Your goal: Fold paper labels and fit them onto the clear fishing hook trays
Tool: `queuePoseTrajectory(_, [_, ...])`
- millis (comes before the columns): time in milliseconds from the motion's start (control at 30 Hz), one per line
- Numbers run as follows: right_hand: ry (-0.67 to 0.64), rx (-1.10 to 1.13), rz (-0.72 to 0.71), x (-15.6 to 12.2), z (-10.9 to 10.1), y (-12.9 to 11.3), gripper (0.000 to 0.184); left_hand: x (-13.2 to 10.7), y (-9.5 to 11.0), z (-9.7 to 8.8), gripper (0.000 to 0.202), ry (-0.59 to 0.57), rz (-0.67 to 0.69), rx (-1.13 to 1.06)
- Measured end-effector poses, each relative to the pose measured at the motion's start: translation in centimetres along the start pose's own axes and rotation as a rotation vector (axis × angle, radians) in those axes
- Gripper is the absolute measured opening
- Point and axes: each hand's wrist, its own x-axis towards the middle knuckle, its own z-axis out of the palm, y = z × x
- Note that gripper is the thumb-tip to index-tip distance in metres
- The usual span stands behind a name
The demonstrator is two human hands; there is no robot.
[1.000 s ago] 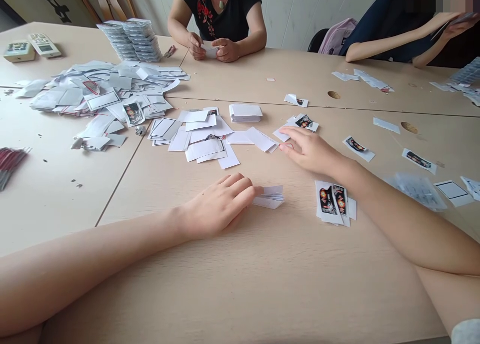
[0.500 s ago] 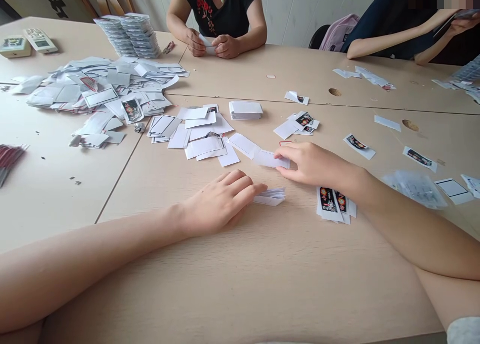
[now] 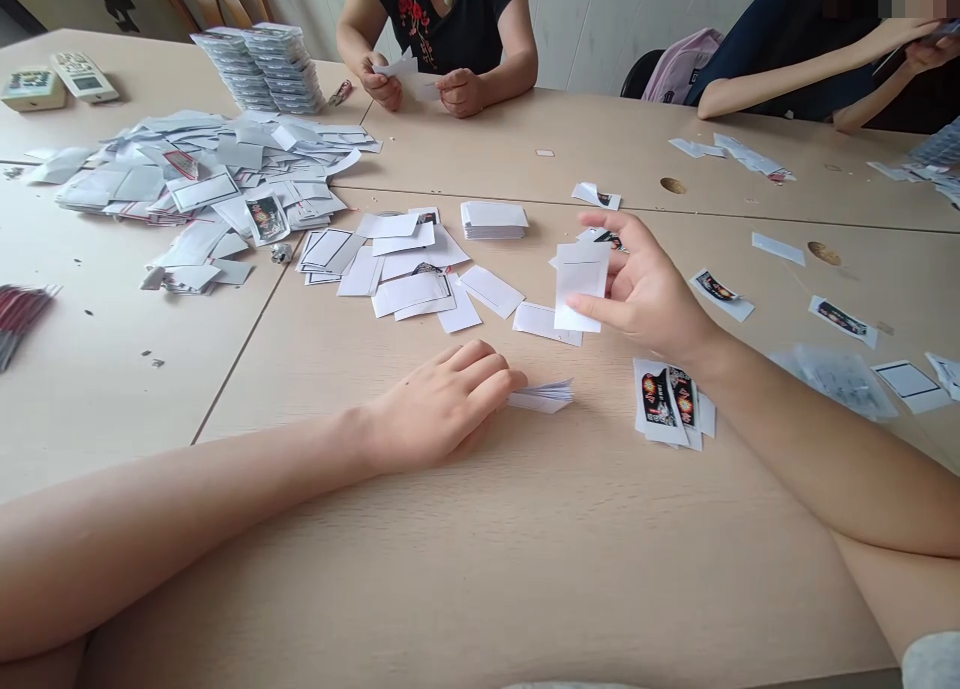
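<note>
Lifted off the table since the earlier frame, the right hand [image 3: 645, 284] now turns palm-up and half open, with a white paper card [image 3: 580, 285] standing upright against it, pinched near its right edge by the thumb and the fingers behind. The left hand [image 3: 442, 404] lies loosely curled and palm-down on the beige table [image 3: 525, 569], not closed on anything, its fingertips touching the edge of a fanned stack of folded white slips [image 3: 541, 396]. Just below the right hand sits a small pile of printed labels with dark, fiery pictures [image 3: 664, 401]. Loose white cards [image 3: 409, 269] are scattered ahead, beside a squared stack of white cards [image 3: 493, 219], and a large heap of white paper pieces [image 3: 202, 179] spreads toward the left. Beyond it, tall rows of stacked packets [image 3: 259, 66] stand near two air-conditioner remotes [image 3: 84, 76]. Across the table, a seated co-worker's hands [image 3: 459, 92] hold a white paper [image 3: 401, 72]. Another co-worker's arm [image 3: 787, 79] reaches across the far right corner, near a pink backpack [image 3: 679, 66], in front of a white panelled wall [image 3: 592, 19].
</note>
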Motion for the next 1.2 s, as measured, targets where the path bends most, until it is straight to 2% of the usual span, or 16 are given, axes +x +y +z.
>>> queuePoseTrajectory(33, [0.007, 0.009, -0.001, 0.0, 0.0, 0.0, 0.053, 0.0, 0.0, 0.0, 0.023, -0.002, -0.002, 0.000])
queuePoseTrajectory(133, [0.026, 0.034, -0.005, 0.1, 0.0, 0.1, 0.014, 0.0, 0.0, 0.0, 0.023, -0.012, -0.004, -0.001])
queuePoseTrajectory(200, [0.030, 0.052, -0.029, 0.1, -0.1, 0.0, 0.004, -0.1, 0.0, -0.1, 0.023, -0.023, -0.010, -0.004])
queuePoseTrajectory(300, [0.021, 0.081, -0.041, 0.0, 0.1, -0.1, 0.006, -0.1, 0.0, -0.2, 0.022, -0.035, -0.029, 0.001])
queuePoseTrajectory(433, [-0.076, 0.103, 0.069, -0.7, 0.9, -0.1, 0.014, -0.2, 0.0, -0.2, 0.020, 0.012, -0.075, 0.034])
queuePoseTrajectory(600, [-0.446, 0.124, 0.177, -2.0, 2.1, -0.8, 0.011, -0.2, 0.0, -0.2, 0.023, 0.169, -0.148, 0.106])
queuePoseTrajectory(700, [-0.578, 0.068, 0.166, -2.1, 2.0, -1.3, 0.022, 0.0, -0.1, -0.4, 0.021, 0.114, -0.129, 0.080])
queuePoseTrajectory(733, [-0.567, 0.032, 0.138, -2.0, 1.8, -1.4, 0.026, 0.0, -0.1, -0.4, 0.019, 0.090, -0.120, 0.063])
queuePoseTrajectory(800, [-0.440, -0.113, 0.054, -1.7, 1.3, -1.1, 0.029, 0.1, -0.1, -0.5, 0.015, 0.066, -0.110, 0.033])
queuePoseTrajectory(867, [-0.262, -0.368, -0.010, -1.3, 0.8, -0.5, 0.025, 0.1, -0.1, -0.5, 0.015, 0.063, -0.107, 0.010])
queuePoseTrajectory(933, [-0.193, -0.606, -0.008, -0.9, 0.3, 0.2, 0.036, 0.1, -0.1, -0.5, 0.024, 0.049, -0.095, -0.013])
queuePoseTrajectory(967, [-0.212, -0.674, 0.010, -0.7, 0.0, 0.6, 0.041, 0.1, -0.1, -0.5, 0.031, 0.047, -0.095, -0.021])
queuePoseTrajectory(1033, [-0.300, -0.704, 0.061, -0.5, -0.4, 0.9, 0.037, 0.0, 0.0, -0.5, 0.039, 0.044, -0.103, -0.025])
queuePoseTrajectory(1200, [-0.419, -0.575, 0.124, -0.3, -0.6, 0.6, 0.023, 0.2, -0.1, -0.6, 0.015, 0.000, -0.055, -0.052])
